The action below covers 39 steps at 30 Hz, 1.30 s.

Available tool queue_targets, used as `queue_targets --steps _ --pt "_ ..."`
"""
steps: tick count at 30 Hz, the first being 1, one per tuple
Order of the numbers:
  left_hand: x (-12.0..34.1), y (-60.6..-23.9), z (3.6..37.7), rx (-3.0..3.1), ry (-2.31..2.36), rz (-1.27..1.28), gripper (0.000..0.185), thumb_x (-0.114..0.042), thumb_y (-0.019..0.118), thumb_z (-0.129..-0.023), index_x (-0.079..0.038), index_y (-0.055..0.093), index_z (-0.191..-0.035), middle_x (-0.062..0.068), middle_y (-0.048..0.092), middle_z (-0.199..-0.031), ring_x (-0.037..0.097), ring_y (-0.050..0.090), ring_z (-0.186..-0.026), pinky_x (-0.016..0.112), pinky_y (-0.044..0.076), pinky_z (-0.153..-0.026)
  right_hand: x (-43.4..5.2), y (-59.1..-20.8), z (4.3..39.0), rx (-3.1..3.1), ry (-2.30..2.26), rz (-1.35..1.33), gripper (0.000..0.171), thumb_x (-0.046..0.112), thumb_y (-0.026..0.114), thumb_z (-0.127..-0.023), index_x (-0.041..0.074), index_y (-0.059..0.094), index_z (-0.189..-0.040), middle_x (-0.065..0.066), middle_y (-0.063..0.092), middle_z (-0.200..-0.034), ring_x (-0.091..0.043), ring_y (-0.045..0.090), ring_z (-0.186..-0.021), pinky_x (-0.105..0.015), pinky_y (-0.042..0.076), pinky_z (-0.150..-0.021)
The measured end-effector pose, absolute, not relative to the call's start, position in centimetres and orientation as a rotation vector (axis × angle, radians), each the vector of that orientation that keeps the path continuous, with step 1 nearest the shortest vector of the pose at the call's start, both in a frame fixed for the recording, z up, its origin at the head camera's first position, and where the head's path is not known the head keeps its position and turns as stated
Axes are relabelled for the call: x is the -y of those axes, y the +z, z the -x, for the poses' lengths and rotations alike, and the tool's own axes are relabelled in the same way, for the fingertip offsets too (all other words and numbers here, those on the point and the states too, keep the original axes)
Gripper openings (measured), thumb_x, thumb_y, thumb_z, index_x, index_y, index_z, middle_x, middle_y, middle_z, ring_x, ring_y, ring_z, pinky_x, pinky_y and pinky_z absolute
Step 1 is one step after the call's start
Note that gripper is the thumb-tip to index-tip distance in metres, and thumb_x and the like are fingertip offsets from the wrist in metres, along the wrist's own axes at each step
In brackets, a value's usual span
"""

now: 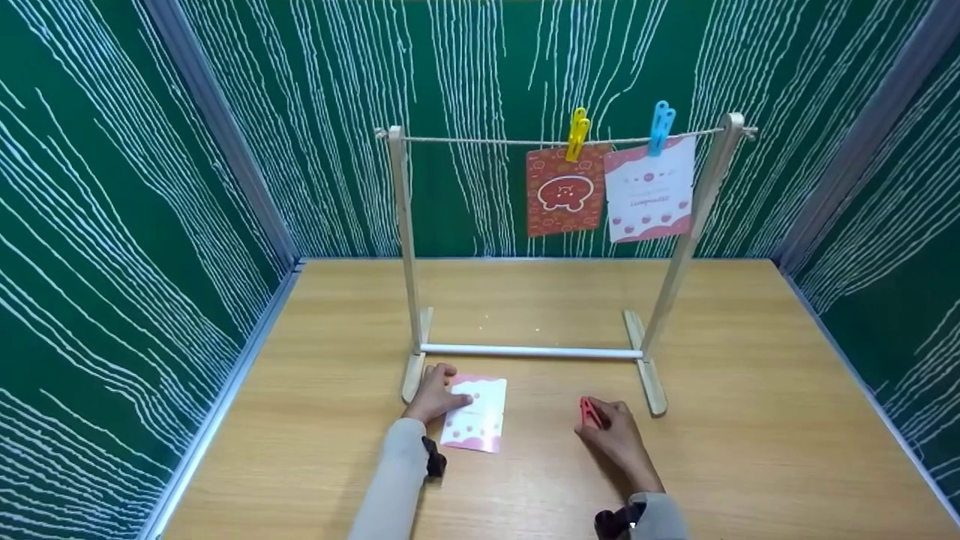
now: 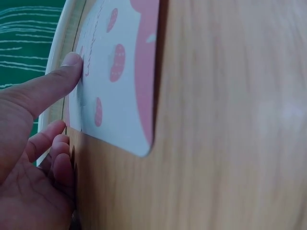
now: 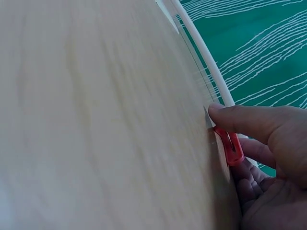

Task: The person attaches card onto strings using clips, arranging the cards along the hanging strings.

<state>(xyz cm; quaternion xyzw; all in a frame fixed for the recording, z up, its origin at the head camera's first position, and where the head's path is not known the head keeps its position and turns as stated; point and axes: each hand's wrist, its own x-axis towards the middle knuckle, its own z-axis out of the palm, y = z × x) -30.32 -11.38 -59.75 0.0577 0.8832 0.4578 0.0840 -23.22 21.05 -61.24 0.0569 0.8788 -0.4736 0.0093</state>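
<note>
A white and pink card (image 1: 487,412) with strawberry prints lies on the table in front of the rack. At its left side my left hand (image 1: 436,395) pinches it, thumb on the printed face and fingers by the edge; the left wrist view shows the thumb (image 2: 57,79) over the card (image 2: 117,91). To the right, my right hand (image 1: 619,433) holds a red clothespin (image 1: 589,412) between thumb and fingers, low over the table. In the right wrist view the red clothespin (image 3: 231,147) is partly covered by the thumb.
A wooden rack (image 1: 409,240) with a string (image 1: 480,140) stands behind the hands. A yellow clothespin (image 1: 577,135) clips a red card (image 1: 551,217) with a cartoon animal, and a blue clothespin (image 1: 661,129) clips a white-pink card (image 1: 652,199). Green white-lined walls (image 1: 337,187) surround the table (image 1: 315,450).
</note>
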Motion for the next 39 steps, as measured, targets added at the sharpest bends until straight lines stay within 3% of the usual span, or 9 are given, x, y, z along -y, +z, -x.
queue_targets --steps 39 --pt "11.16 -59.84 30.63 -2.663 1.307 -0.11 0.052 -0.01 0.08 -0.073 -0.001 0.043 -0.108 0.014 0.047 -0.11 0.029 0.049 -0.107 0.042 0.041 -0.095 -20.98 -61.9 23.49 -2.789 -1.493 -0.132 0.059 0.014 0.076 -0.077 -0.003 0.056 -0.129 -0.017 0.053 -0.104 -0.023 0.05 -0.087 -0.028 0.04 -0.075"
